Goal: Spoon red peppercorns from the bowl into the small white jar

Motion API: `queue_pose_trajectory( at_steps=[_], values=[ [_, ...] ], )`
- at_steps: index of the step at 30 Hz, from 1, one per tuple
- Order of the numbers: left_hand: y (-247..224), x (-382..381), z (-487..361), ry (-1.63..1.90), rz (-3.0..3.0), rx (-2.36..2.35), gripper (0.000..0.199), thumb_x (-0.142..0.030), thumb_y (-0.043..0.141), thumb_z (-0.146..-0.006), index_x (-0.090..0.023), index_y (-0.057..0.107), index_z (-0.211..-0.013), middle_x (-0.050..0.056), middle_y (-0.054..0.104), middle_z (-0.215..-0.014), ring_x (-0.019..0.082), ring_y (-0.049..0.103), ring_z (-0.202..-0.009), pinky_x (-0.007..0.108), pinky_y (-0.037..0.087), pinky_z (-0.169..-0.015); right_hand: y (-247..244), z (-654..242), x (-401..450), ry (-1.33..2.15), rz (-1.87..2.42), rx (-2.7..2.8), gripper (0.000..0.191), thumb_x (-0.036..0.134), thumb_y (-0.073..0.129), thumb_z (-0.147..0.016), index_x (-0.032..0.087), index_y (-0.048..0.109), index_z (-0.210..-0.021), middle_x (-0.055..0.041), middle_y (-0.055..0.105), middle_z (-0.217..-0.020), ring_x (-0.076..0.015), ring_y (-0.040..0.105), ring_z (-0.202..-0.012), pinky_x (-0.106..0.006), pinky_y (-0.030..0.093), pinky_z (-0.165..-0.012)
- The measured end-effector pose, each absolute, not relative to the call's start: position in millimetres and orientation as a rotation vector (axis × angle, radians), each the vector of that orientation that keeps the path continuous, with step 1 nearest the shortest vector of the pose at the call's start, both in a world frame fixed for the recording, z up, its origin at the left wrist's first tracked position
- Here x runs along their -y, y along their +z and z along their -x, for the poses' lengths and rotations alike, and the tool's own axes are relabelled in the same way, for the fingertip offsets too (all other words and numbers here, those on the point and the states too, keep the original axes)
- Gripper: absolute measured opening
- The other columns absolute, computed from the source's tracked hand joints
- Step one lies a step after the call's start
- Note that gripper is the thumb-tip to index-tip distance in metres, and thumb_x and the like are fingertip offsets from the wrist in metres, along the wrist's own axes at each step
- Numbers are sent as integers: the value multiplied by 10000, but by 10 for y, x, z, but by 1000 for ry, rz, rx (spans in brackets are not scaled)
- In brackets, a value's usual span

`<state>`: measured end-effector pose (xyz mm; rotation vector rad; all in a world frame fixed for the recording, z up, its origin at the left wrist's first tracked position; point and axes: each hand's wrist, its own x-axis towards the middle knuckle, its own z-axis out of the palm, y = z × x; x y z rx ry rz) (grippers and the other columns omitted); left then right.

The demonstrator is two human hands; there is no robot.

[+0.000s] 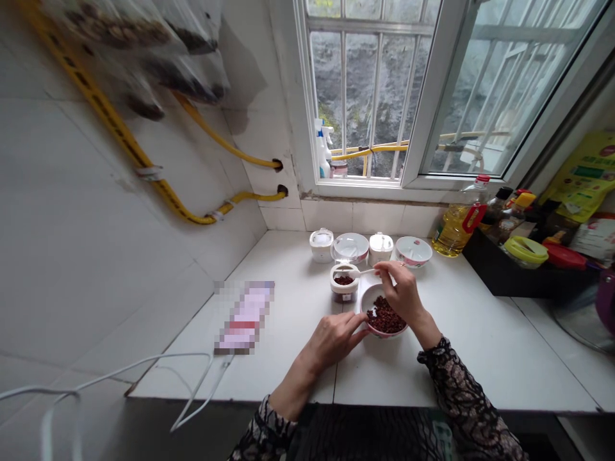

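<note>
In the head view, my right hand pinches the handle of a small white spoon. The spoon's head is over the mouth of a small jar with a white rim, which has dark red-brown bits inside, like peppercorns. My left hand grips the near-left rim of a white bowl with a pink outer side. Inside the bowl lies a heap of the same dark red-brown bits. Whether the spoon carries anything is too small to tell.
Behind the jar stand two white lidded pots and two white bowls. An oil bottle and a black rack of condiments are at right. A blurred-out pinkish object with a white cable lies left.
</note>
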<state>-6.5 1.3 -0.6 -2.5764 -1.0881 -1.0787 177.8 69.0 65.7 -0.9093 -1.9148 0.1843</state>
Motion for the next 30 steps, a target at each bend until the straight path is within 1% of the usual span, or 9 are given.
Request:
queue_pose_trajectory(
  at_steps=[4,6,9,12,16,18,24,27,30],
  values=[
    [24,-7,62,-1101,2573,1050,292,-370,396,-1055,-169,606,-1028,11,653,-705,148,651,-586,233,486,-507,658,-1997,-717,234,1019,1915,178,176,478,-861,219,648,-830,-49,707,-778,-224,643,-765,-347,470,-772],
    [26,-6,66,-1097,2578,1044,298,-367,387,-1058,-165,605,-1034,11,650,-704,150,652,-588,237,483,-505,611,-2064,-736,221,1049,1986,177,150,482,-827,218,640,-787,-43,710,-764,-215,634,-757,-351,450,-806],
    [16,-6,75,-1079,2601,1061,261,-352,430,-1045,-164,611,-1048,12,656,-718,139,655,-607,222,481,-521,520,-2068,-745,184,1075,2123,184,112,485,-801,214,635,-767,-35,713,-744,-193,615,-713,-374,413,-880],
    [9,-2,79,-1073,2615,1084,254,-354,444,-1040,-167,616,-1048,10,658,-720,126,638,-585,213,467,-514,450,-2001,-727,207,1086,2218,204,94,470,-796,206,635,-750,-35,710,-710,-182,590,-667,-386,403,-893],
    [15,4,80,-1058,2606,1097,289,-372,416,-1049,-165,617,-1034,3,639,-687,117,604,-537,212,449,-497,431,-1944,-715,357,1119,2172,222,97,457,-779,210,641,-723,-35,731,-737,-191,607,-718,-364,416,-867],
    [15,3,82,-1055,2611,1094,281,-367,422,-1047,-165,617,-1036,3,640,-688,116,603,-538,210,448,-498,449,-1958,-727,432,1153,2094,223,112,454,-773,211,642,-706,-26,725,-725,-183,612,-706,-343,423,-840],
    [4,-10,85,-1082,2611,1059,220,-342,466,-1034,-168,599,-1034,16,679,-748,134,648,-594,216,465,-514,504,-2053,-771,601,1242,1879,215,168,441,-741,204,643,-678,8,618,-571,-153,546,-558,-266,413,-629],
    [6,-10,81,-1084,2610,1059,203,-331,474,-1031,-167,594,-1033,16,682,-752,135,653,-596,217,470,-517,506,-2064,-779,574,1264,1874,216,179,440,-733,204,643,-666,8,605,-557,-151,535,-548,-264,406,-622],
    [9,-7,76,-1096,2603,1054,228,-342,450,-1040,-165,593,-1023,17,679,-740,138,648,-583,225,466,-503,505,-2052,-782,501,1288,1898,217,182,443,-735,205,638,-643,0,614,-562,-156,546,-566,-281,415,-677]
  ],
)
